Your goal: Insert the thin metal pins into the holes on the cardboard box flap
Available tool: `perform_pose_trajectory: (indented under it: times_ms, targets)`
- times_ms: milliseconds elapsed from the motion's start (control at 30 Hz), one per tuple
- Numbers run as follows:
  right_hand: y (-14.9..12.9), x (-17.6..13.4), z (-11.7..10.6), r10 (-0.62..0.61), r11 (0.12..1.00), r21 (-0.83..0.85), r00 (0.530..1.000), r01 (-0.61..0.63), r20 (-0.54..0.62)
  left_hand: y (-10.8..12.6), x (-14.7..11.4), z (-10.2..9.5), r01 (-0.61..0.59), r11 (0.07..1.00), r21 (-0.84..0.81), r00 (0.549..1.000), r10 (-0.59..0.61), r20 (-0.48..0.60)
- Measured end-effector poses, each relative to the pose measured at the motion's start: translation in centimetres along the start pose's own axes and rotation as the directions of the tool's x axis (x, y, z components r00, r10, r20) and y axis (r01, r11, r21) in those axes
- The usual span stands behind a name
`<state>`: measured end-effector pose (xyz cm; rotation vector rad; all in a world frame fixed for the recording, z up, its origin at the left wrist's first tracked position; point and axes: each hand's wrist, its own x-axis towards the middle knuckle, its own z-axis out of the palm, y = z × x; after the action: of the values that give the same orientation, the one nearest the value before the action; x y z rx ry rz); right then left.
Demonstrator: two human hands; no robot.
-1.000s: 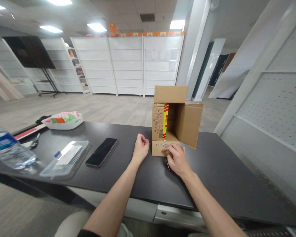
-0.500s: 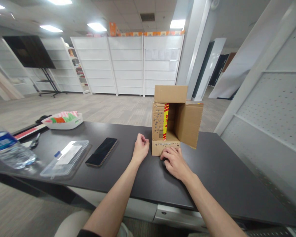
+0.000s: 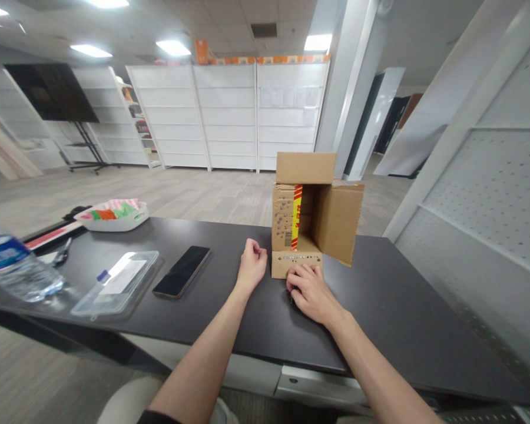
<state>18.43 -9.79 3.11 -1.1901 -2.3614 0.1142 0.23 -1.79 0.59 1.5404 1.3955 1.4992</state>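
An open cardboard box (image 3: 282, 218) stands on the dark table. Its left flap bears scattered grey studs and a yellow-and-red tape strip (image 3: 296, 218). A row of small metal studs and dark holes runs along the lower front flap (image 3: 279, 268). My right hand (image 3: 308, 288) is at this flap with its fingers curled and closed; a small dark thing shows under them, too hidden to name. Just left of the box, my left hand (image 3: 252, 265) rests on the table, thumb and fingers pressed together. Whatever it may hold is out of sight.
Left of my hands lie a phone (image 3: 182, 272) and a clear plastic case (image 3: 119, 285). A water bottle (image 3: 13, 265) lies at the far left. Behind stands a white basket (image 3: 119, 224) with colourful contents. A perforated panel (image 3: 490, 188) borders the table's right side.
My right hand's fingers have shifted slightly at the lower flap. My left hand and the box have stayed in place.
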Motion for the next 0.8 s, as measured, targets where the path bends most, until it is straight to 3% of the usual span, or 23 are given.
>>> perform_pose_trajectory:
  times_ms: [567,800]
  targets:
    - [0.01,0.0,0.21,0.024,0.998,-0.062,1.0,-0.022,0.02,-0.15,0.02,0.0,-0.008,1.0,-0.001,1.0,0.008,0.012]
    - [0.17,0.11,0.24,0.056,0.996,-0.062,0.995,-0.061,-0.087,-0.21,0.1,-0.01,-0.01,1.0,-0.012,1.0,0.01,0.001]
